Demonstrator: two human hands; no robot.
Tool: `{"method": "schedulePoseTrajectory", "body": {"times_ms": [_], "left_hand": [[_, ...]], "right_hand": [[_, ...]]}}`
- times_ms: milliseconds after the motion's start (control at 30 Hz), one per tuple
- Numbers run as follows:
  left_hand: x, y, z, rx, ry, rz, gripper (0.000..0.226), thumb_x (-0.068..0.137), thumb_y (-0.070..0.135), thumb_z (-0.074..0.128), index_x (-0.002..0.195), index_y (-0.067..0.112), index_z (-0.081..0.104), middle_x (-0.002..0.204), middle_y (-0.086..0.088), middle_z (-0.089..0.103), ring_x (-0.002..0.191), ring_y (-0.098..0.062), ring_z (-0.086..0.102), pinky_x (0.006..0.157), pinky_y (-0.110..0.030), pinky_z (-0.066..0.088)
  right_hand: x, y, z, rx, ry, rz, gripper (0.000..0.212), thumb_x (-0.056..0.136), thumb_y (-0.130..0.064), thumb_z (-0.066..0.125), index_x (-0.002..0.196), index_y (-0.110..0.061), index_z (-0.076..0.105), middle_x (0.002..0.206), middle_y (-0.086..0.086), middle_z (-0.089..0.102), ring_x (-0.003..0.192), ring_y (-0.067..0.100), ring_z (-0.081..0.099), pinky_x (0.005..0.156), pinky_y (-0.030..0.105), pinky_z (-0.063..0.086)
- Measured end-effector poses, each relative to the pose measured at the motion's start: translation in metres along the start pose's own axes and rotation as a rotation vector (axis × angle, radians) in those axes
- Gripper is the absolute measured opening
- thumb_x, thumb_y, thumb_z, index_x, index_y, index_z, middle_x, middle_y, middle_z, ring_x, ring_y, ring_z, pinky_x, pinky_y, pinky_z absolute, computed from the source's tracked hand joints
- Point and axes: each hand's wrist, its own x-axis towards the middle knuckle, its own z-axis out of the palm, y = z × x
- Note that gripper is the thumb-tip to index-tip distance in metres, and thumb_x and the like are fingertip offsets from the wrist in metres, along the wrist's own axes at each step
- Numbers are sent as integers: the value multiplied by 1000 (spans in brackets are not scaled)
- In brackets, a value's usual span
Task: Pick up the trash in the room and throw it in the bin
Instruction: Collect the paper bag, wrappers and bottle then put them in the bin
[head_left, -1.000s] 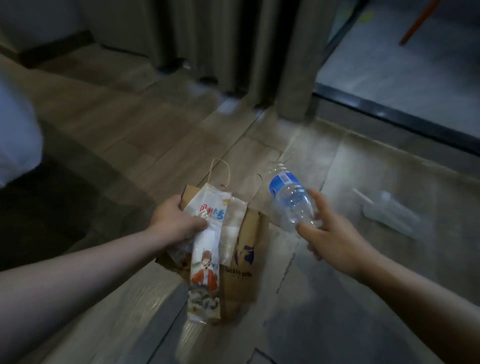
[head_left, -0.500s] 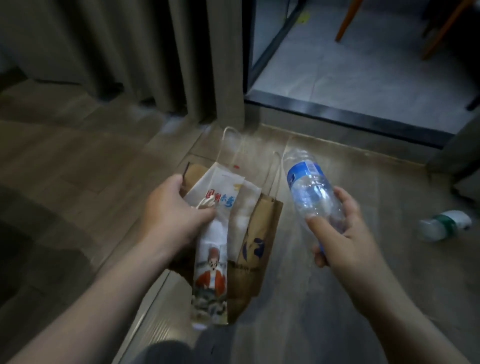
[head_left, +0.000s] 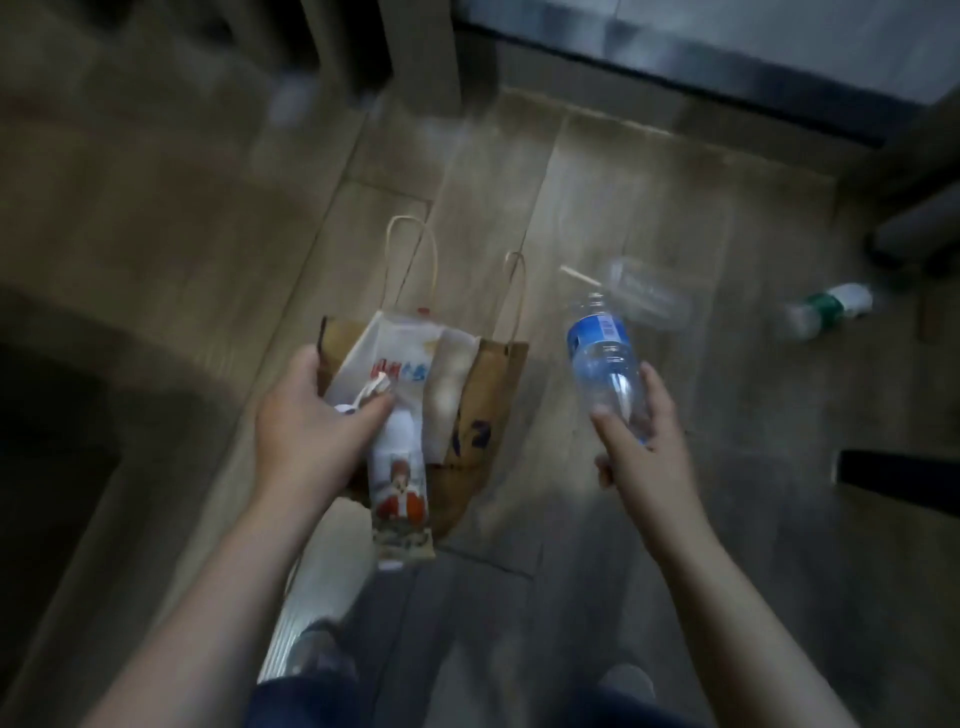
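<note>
My left hand (head_left: 317, 421) grips a bundle of trash: a brown paper bag (head_left: 483, 415) with twine handles and a white printed wrapper (head_left: 400, 467) with a red cartoon figure. My right hand (head_left: 644, 441) holds a clear plastic water bottle (head_left: 605, 364) with a blue label, neck pointing away from me. On the wooden floor beyond it lie a clear plastic cup (head_left: 649, 293) with a stick beside it and a small bottle with a green label (head_left: 828, 309). No bin is in view.
Grey curtains (head_left: 410, 47) hang at the top centre beside a dark sliding-door track (head_left: 727, 67). A dark furniture base (head_left: 914, 234) stands at the right, and a dark slab (head_left: 898, 475) lies lower right. My feet show at the bottom edge.
The view has tilted down and shifted toward the door. The clear cup is in sight again next to the green-label bottle. Both hands keep their hold on the same items.
</note>
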Motion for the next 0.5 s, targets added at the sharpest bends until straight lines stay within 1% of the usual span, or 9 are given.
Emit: {"method": "schedulePoseTrajectory", "body": {"times_ms": [67,100,167,233,267,333,400,467,500], "left_hand": [[-19,10,-17,18,4,-19,27,72,26,79,82,25,54,72,14,59,70,-9,61,56,-25,46],[-33,19,-29,34,-16,-33,27,73,26,79,81,25,53,73,12,60,69,-8,61,55,-26,47],[-60,49,-56,30,-53,-38,26,74,24,78,83,25,53,76,10,62,70,-8,62,59,-35,54],[-83,90,-88,11,-69,-14,26,74,24,78,86,24,55,79,9,64,71,-10,64,63,-43,58],[-94,112,-104,-1,-80,1,26,74,24,78,88,25,55,80,8,65,72,-9,65,62,-43,59],[-118,161,-136,-49,-101,48,26,75,23,77,90,26,56,81,8,66,70,-4,66,56,-31,59],[-141,213,-170,-82,-112,111,25,76,22,77,88,25,56,80,7,66,66,3,64,47,-14,50],[-166,264,-202,-113,-121,164,23,77,21,77,86,22,56,77,6,65,65,8,62,43,-10,45],[-179,288,-218,-130,-128,189,23,77,22,77,85,21,55,76,5,65,64,8,61,42,-10,44]], "right_hand": [[-24,-12,-15,1,55,36,65,93,-19,59,146,-39,28,114,-4,59,63,8,51,50,19,43],[-40,-20,-27,2,69,62,67,92,-21,61,146,-41,28,117,-3,60,64,9,50,54,22,44],[-72,-48,-50,29,91,91,70,87,-27,64,145,-44,28,124,1,61,72,12,51,68,31,44],[-104,-89,-79,45,110,86,70,86,-29,66,144,-45,29,125,3,60,78,15,52,72,35,44],[-121,-112,-94,47,117,80,69,87,-27,66,144,-44,30,125,4,59,80,16,53,72,35,45],[-156,-162,-125,41,131,53,69,88,-23,65,145,-41,31,124,3,59,86,17,55,77,38,47],[-191,-212,-155,52,151,12,68,88,-20,65,145,-40,33,120,2,61,78,15,54,74,36,47],[-227,-259,-183,60,175,-14,68,87,-18,66,144,-40,34,116,3,63,67,12,52,65,31,44],[-245,-279,-197,70,190,-33,67,87,-17,66,143,-39,35,116,4,64,66,10,52,63,29,43]]}}
